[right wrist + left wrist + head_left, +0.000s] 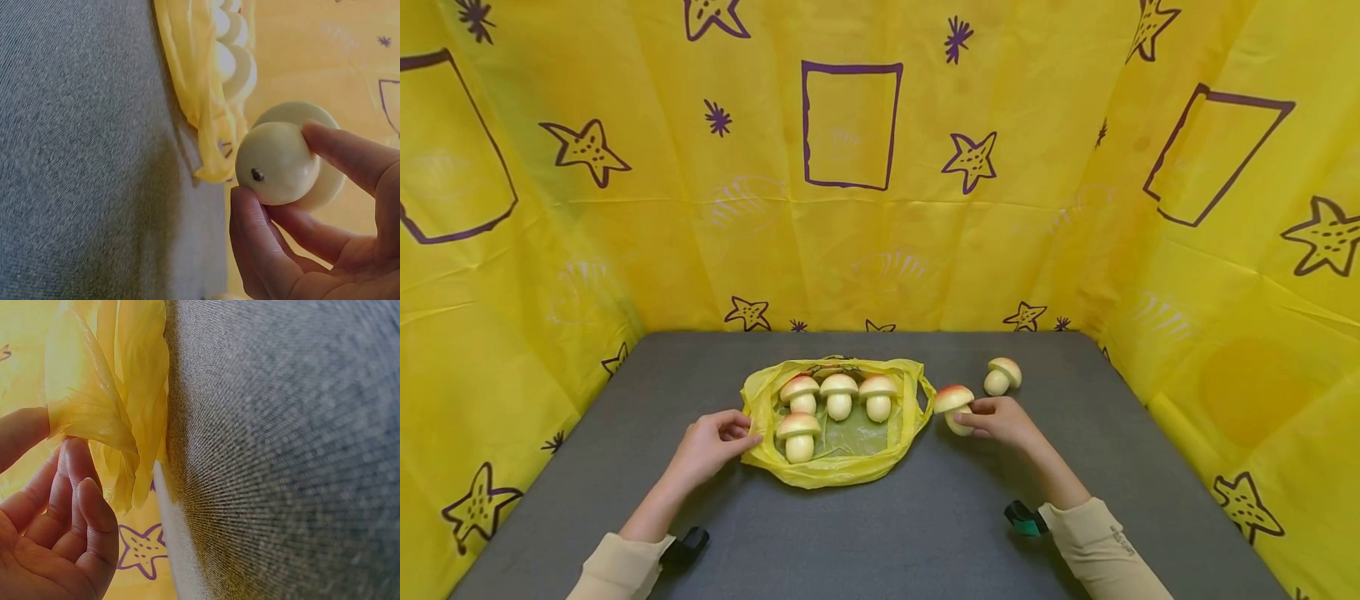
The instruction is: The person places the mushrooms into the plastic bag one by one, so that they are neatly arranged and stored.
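A yellow plastic bag [850,475] lies spread on the table with its mouth facing up. Several toy mushrooms [838,396] with red-tinged caps and pale stems sit inside it, three in a row and one in front at the left. My left hand [711,442] pinches the bag's left edge between thumb and fingers, as the left wrist view shows with the thin plastic [100,406]. Just beyond the bag's right handle, my right hand [1003,423] holds another mushroom [953,400] by its stem. In the right wrist view the round stem end [278,164] shows a small dark spot.
One more mushroom [1002,377] lies on the grey table [880,542] behind my right hand. Yellow cloth walls [880,250] with purple drawings of stars and frames stand at the back and both sides. Dark straps [1026,518] are at both wrists.
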### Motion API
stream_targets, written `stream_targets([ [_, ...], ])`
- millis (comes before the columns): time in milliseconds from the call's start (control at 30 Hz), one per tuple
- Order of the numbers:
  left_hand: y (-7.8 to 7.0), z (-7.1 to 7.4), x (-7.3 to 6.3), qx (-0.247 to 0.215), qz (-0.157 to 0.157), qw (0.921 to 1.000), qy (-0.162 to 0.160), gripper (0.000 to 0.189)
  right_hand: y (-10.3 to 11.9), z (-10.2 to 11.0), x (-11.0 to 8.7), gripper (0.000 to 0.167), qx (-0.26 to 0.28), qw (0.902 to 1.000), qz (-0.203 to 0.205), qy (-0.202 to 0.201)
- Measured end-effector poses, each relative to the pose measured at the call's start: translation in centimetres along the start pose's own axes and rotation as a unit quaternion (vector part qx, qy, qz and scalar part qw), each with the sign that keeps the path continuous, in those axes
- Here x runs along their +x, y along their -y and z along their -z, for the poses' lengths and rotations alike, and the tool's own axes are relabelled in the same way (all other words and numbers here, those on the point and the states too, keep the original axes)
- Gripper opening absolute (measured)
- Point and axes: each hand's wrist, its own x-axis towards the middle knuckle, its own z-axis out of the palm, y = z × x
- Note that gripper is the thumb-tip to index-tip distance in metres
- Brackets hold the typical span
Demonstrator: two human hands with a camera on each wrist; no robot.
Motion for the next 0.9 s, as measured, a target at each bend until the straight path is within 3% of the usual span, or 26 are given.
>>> stream_targets([
  [233, 0.0, 0.1, 0.0, -0.004, 0.002, 1.0, 0.003, 0.031, 1.0, -0.2, -0.1, 0.033, -0.002, 0.9999, 0.009, 0.011],
  [900, 0.0, 0.0, -0.1, -0.002, 0.008, 1.0, 0.006, 0.032, 2.3, -1.7, 0.4, 0.043, 0.029, 0.9994, -0.001, 0.02],
])
